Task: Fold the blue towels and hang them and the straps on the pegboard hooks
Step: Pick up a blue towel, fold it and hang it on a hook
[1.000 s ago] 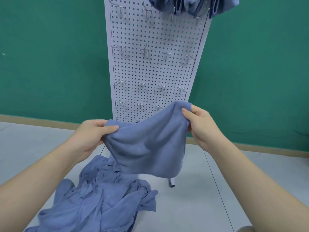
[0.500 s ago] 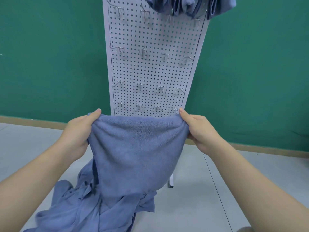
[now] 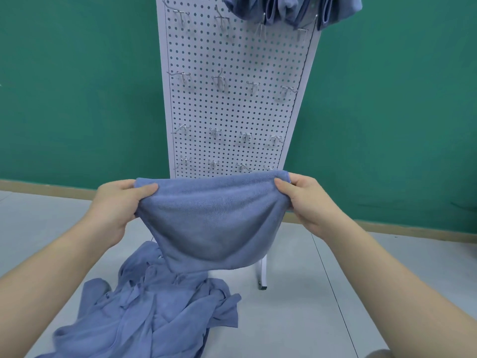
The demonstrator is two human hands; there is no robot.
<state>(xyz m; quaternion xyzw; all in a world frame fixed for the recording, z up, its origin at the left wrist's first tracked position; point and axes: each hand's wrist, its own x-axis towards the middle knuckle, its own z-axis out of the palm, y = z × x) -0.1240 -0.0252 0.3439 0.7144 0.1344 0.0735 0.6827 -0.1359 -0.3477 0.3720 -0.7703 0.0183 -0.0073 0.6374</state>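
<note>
I hold a blue towel [image 3: 214,218] stretched flat in front of me. My left hand [image 3: 118,205] grips its top left corner and my right hand [image 3: 307,200] grips its top right corner. The towel hangs doubled, its lower edge curving just above the floor pile. A heap of more blue towels [image 3: 154,313] lies on the floor at lower left. Behind the towel stands the white pegboard [image 3: 237,107] with several bare metal hooks [image 3: 219,81]. Folded blue towels [image 3: 291,9] hang from hooks at its top right.
A green wall [image 3: 77,86] runs behind the pegboard, with a wooden skirting along the grey floor [image 3: 296,306]. One white pegboard foot [image 3: 262,277] stands on the floor just right of the towel heap.
The towel has been pulled out wide and level between my hands. Its lower part has come up off the heap into a doubled fold. My left hand shifted outward to the left.
</note>
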